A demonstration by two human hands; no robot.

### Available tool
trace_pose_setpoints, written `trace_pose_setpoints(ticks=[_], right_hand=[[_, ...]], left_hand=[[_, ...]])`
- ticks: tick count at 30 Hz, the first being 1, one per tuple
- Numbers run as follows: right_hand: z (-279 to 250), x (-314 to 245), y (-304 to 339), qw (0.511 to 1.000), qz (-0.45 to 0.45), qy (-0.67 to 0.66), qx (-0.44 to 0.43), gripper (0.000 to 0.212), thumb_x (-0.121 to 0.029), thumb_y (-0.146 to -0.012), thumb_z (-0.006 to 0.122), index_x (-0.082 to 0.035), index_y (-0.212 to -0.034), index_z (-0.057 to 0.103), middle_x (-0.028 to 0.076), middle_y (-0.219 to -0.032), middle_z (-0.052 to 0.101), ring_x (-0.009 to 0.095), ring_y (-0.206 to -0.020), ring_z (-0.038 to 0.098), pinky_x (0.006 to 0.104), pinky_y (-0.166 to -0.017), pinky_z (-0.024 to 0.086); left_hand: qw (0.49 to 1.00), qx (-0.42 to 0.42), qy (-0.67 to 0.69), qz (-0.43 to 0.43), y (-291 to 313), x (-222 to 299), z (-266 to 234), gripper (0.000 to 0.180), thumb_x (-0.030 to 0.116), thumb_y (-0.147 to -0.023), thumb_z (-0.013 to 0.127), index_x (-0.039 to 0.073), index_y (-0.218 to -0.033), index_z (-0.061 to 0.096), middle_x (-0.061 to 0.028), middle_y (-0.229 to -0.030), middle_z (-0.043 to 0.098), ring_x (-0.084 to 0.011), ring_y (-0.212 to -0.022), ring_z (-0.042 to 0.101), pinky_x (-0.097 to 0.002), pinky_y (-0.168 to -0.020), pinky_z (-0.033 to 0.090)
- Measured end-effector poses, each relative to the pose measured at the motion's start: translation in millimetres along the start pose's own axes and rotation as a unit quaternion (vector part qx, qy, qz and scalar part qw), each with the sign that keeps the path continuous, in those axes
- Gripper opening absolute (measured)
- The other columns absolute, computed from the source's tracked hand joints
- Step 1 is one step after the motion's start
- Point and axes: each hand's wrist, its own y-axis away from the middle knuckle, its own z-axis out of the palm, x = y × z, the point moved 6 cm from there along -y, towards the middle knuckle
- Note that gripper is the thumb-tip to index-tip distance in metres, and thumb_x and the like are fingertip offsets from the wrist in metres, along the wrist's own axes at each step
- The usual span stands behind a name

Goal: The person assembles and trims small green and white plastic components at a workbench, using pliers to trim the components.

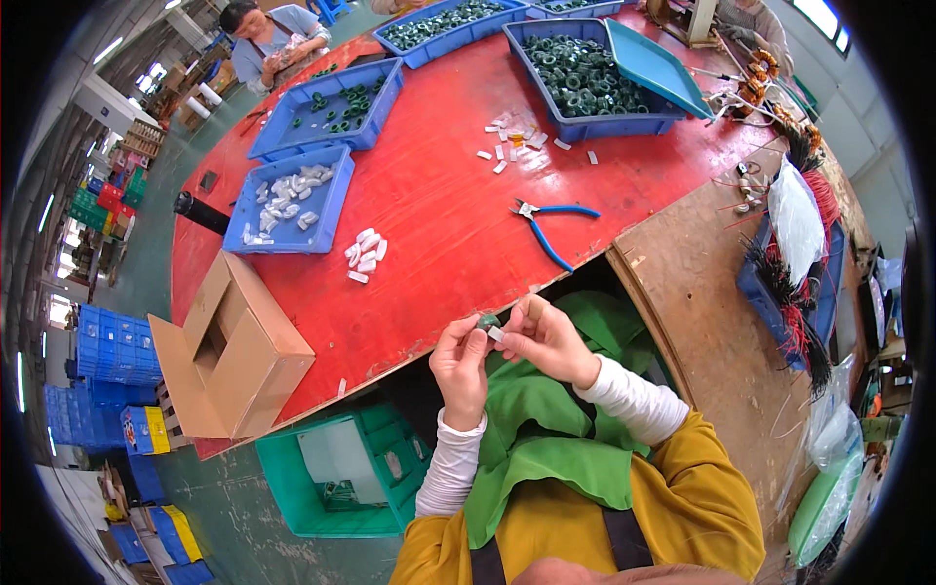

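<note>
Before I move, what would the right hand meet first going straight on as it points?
Likely the green part in the left hand, just past the white piece in the right hand; depth is unclear.

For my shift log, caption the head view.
Left hand holds green part, right hand white piece, at the red table.

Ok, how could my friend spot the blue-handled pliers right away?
On the big red table, look near its edge, just beyond the person's right hand. The pliers lie there with handles spread in a V. Those long blue handles set them apart from the small white pieces farther back.
</note>
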Motion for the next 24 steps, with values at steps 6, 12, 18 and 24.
trace_pose_setpoints(ticks=[6,12,18,24], right_hand=[[11,-23,20,0.954,-0.209,0.208,0.056,0.016,0.000,-0.087,0.063,0.004,-0.101,0.058,0.008,-0.089,0.064,0.014,-0.078,0.064,0.0284,-0.070,0.052],[12,-32,18,0.958,-0.203,0.201,0.007,0.020,0.005,-0.084,0.061,0.002,-0.104,0.059,0.010,-0.090,0.064,0.018,-0.082,0.065,0.0306,-0.072,0.052],[24,-36,13,0.905,-0.269,0.321,-0.079,0.021,0.008,-0.074,0.062,-0.004,-0.091,0.057,0.009,-0.083,0.057,0.028,-0.075,0.058,0.0359,-0.067,0.048],[28,-32,9,0.849,-0.312,0.419,-0.078,0.019,-0.001,-0.074,0.066,-0.006,-0.090,0.057,0.010,-0.083,0.056,0.027,-0.077,0.057,0.0371,-0.062,0.049]], left_hand=[[0.975,-0.011,0.202,-0.097,4,-13,1,0.018,0.005,-0.095,0.055,0.002,-0.112,0.061,-0.0095,-0.102,0.067,-0.0187,-0.093,0.065,-0.0342,-0.082,0.053],[0.975,-0.019,0.193,-0.109,2,-14,6,0.018,0.005,-0.094,0.056,0.002,-0.111,0.061,-0.0094,-0.102,0.067,-0.0182,-0.093,0.065,-0.0330,-0.081,0.053],[0.980,0.004,0.164,-0.115,-4,-16,3,0.018,0.005,-0.093,0.058,0.001,-0.110,0.061,-0.0091,-0.096,0.068,-0.0148,-0.085,0.066,-0.0276,-0.077,0.053],[0.987,0.025,0.110,-0.116,0,-18,-2,0.018,0.006,-0.092,0.060,0.000,-0.109,0.060,-0.0073,-0.096,0.066,-0.0122,-0.083,0.063,-0.0255,-0.075,0.051]])
